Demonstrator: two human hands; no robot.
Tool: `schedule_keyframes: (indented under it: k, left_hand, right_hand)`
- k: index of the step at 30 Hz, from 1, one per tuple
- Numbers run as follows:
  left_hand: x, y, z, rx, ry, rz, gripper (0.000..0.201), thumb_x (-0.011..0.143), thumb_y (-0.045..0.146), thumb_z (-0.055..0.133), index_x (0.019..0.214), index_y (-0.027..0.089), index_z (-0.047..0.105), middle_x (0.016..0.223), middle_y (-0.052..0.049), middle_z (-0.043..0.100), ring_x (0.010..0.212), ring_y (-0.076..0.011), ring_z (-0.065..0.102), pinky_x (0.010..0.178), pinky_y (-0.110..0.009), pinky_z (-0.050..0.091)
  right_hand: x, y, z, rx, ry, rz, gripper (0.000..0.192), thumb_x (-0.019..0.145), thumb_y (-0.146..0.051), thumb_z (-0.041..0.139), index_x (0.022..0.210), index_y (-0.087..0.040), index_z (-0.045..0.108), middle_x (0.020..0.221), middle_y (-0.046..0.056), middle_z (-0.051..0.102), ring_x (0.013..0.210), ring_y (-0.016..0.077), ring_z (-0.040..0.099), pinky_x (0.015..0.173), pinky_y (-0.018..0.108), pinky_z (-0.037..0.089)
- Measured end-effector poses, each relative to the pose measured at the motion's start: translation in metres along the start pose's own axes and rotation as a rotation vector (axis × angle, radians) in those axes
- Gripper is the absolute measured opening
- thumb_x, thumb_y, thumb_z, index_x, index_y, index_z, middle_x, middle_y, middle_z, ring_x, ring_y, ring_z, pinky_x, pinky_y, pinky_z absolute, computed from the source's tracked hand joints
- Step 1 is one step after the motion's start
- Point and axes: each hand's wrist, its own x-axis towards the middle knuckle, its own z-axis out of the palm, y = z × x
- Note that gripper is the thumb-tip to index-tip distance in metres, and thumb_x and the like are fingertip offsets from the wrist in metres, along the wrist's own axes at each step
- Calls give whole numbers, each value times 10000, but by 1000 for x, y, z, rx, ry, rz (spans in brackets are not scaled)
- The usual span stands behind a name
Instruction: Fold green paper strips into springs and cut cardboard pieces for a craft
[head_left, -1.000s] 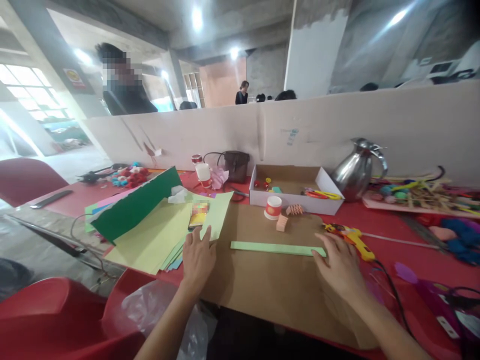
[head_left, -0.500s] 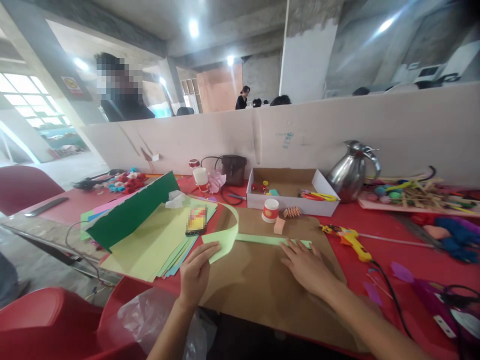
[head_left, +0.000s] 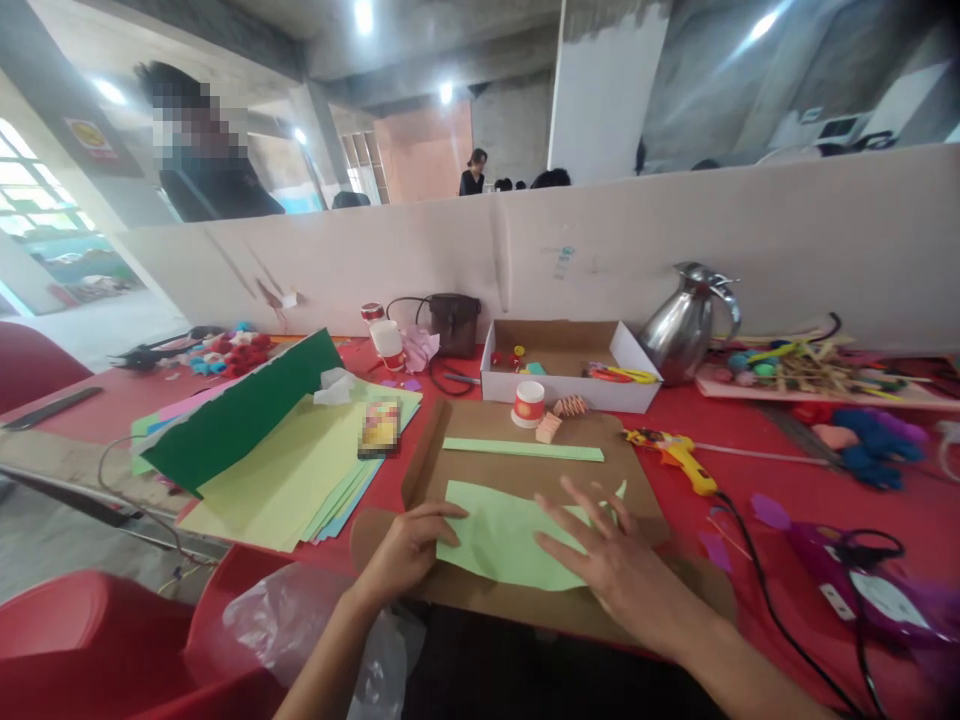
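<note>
A light green sheet of paper (head_left: 495, 530) lies on the brown cardboard (head_left: 427, 470) in front of me. My left hand (head_left: 409, 545) pinches its left edge between thumb and fingers. My right hand (head_left: 607, 555) spreads its fingers over the right part of the sheet, whose far right corner curls up. Beyond the sheet, a narrow green paper strip (head_left: 525, 450) lies flat across the cardboard, apart from both hands. Behind the strip stand a paper cup (head_left: 528, 404) and a small orange folded piece (head_left: 549, 429).
To the left are stacked coloured papers (head_left: 262, 490) with a phone (head_left: 379, 430) on top. At right lie a yellow glue gun (head_left: 686, 465) with a cord and a purple pouch-like item (head_left: 862, 580). Behind stand a white box (head_left: 570, 394), a steel jug (head_left: 684, 325) and a partition (head_left: 420, 240).
The green sheet, earlier lifted and curling in my left hand, now lies flat nearer me. My right hand has left the strip and moved onto the sheet. The view has shifted slightly.
</note>
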Motion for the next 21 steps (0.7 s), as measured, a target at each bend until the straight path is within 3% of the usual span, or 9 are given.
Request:
schedule_keyframes:
  k: [3,5,10,16,21]
  left_hand:
    - [-1,-6,0,11,28,-44,377,651,-33,410,792,205,666,1148,-64,684,1051,-178,640,901,-326,499]
    - [-3,-11,0,64,64,-95,337,673,-11,433,781,206,668,1122,-60,698,1028,-182,647,902,-333,497]
    - [-5,-18,0,163,77,-106,205,796,141,538,800,225,725,1033,-50,732,1008,-199,649,933,-360,489]
    - [-10,-25,-1,279,145,-101,177,840,363,618,829,256,759,1043,-42,735,1099,-236,603,983,-407,459]
    - [-6,-28,-4,303,157,-165,265,851,459,581,839,260,755,1029,-35,740,1019,-232,638,943,-381,478]
  right_hand:
    - [-15,-5,0,58,-60,27,318,911,-78,476,1074,-283,655,1280,9,625,1329,238,403,1110,536,207]
    - [-27,0,4,80,-74,126,269,929,-122,503,1100,-266,652,1201,25,667,1234,228,488,1071,497,255]
    - [-55,19,9,85,-107,306,353,940,-136,493,1240,-282,607,1283,51,626,1155,227,540,932,414,357]
    - [-59,33,3,203,-83,373,275,925,-287,545,1175,-254,655,1217,42,668,1104,245,558,919,413,409]
    - [-47,52,9,406,3,412,204,909,-230,542,1018,-250,714,1070,31,718,980,218,595,877,378,460]
